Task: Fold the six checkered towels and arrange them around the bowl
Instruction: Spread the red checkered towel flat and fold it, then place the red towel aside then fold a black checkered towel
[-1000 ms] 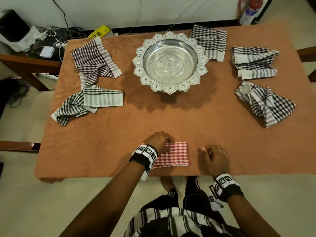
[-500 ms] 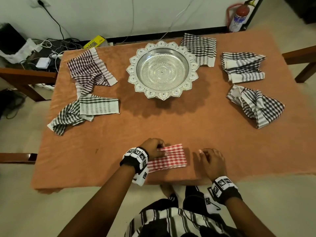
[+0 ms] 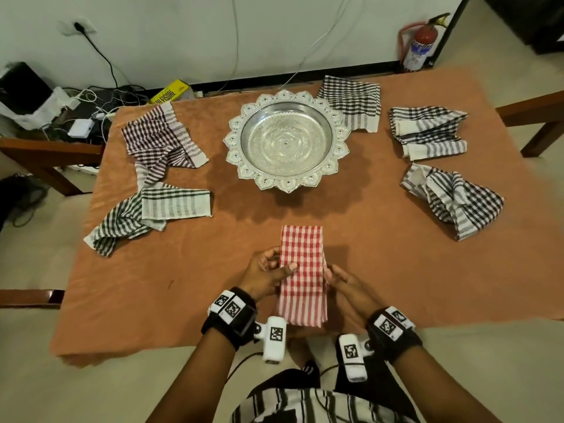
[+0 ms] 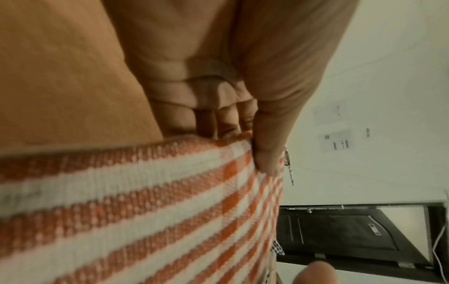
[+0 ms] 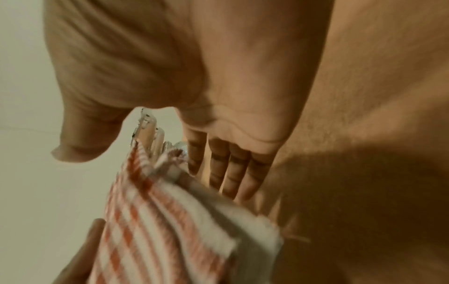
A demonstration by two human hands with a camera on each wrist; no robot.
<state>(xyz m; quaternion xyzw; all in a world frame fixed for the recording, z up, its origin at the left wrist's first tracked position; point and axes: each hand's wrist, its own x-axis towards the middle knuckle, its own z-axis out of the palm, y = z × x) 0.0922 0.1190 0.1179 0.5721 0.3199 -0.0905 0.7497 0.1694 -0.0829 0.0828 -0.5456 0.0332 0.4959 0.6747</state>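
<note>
A red checkered towel (image 3: 302, 270), folded into a long strip, points lengthwise at the silver bowl (image 3: 338, 148) from the table's front. My left hand (image 3: 279, 264) grips its left edge, thumb on top and fingers curled beneath. In the left wrist view the thumb (image 4: 267, 153) pinches the towel (image 4: 136, 201). My right hand (image 3: 335, 277) lies along the right edge. Its straight fingers (image 5: 230, 173) touch the towel (image 5: 165, 221) with the thumb held apart. One black checkered towel (image 3: 354, 102) lies folded behind the bowl.
Crumpled checkered towels lie around: a purple one (image 3: 158, 141) and a green one (image 3: 152, 212) at left, two black ones (image 3: 427, 132) (image 3: 454, 199) at right. An orange cloth (image 3: 183, 300) covers the table. Cables (image 3: 82, 117) and a fire extinguisher (image 3: 419, 44) stand beyond.
The red towel lay crosswise at the front edge under my left hand; now it is turned lengthwise toward the bowl. My right hand left the table and came to its right edge.
</note>
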